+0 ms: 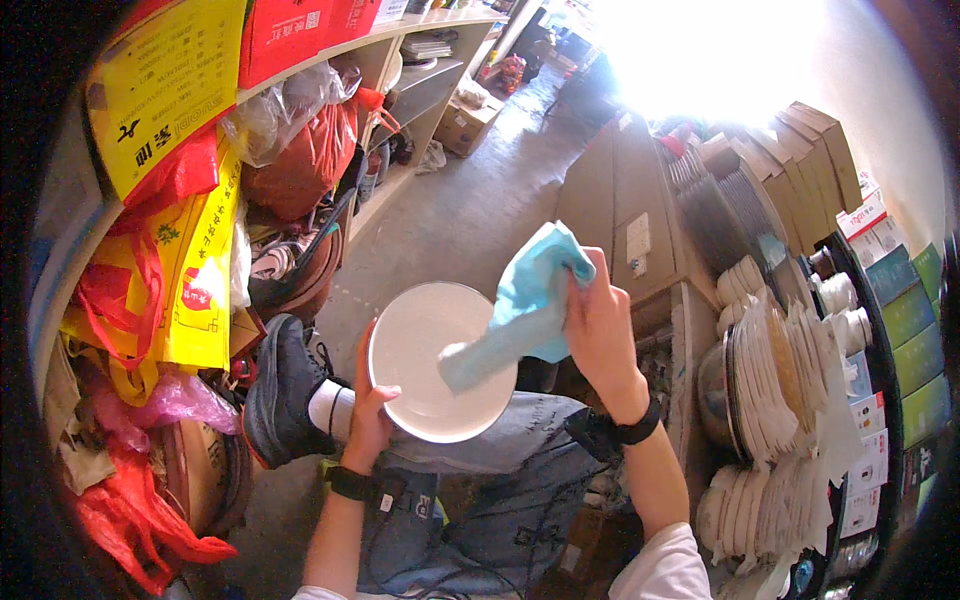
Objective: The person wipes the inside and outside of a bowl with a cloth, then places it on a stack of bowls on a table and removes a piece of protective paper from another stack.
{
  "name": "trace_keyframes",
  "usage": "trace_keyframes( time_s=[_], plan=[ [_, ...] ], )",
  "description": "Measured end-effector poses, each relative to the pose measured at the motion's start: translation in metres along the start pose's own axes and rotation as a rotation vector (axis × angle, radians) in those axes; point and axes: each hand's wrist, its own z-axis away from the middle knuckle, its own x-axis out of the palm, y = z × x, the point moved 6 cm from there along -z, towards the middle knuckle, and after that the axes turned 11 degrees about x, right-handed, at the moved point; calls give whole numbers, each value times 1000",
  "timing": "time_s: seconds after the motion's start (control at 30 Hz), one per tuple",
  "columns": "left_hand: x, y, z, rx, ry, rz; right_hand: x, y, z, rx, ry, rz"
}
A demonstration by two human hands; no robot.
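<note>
My left hand point(371, 420) grips the left rim of a round white bowl or deep plate point(420, 337), its thumb over the edge and the fingers behind. The dish is held above my lap, with its inner face towards me. My right hand point(604, 322) pinches a light blue cloth point(536, 289) at the dish's upper right. A hanging end of the cloth reaches across the dish's inner face; it is blurred, and I cannot tell if it touches.
Stacked dishes with paper between them point(757, 382) and cardboard boxes point(626, 195) stand at my right. At my left are wooden shelves point(390, 37), yellow bags point(199, 285) and red plastic bags point(142, 517). A carton point(469, 124) stands farther along the floor.
</note>
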Motion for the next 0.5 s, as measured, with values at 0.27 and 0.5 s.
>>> trace_keyframes(
  time_s=[0.27, 0.5],
  plan=[
    [-13, -3, 5, -26, 64, -23, 43, 18, 4, 232, -282, -372],
    [-12, 2, 26, -245, 323, 218, 36, 67, 24, 382, -156, -979]
  ],
)
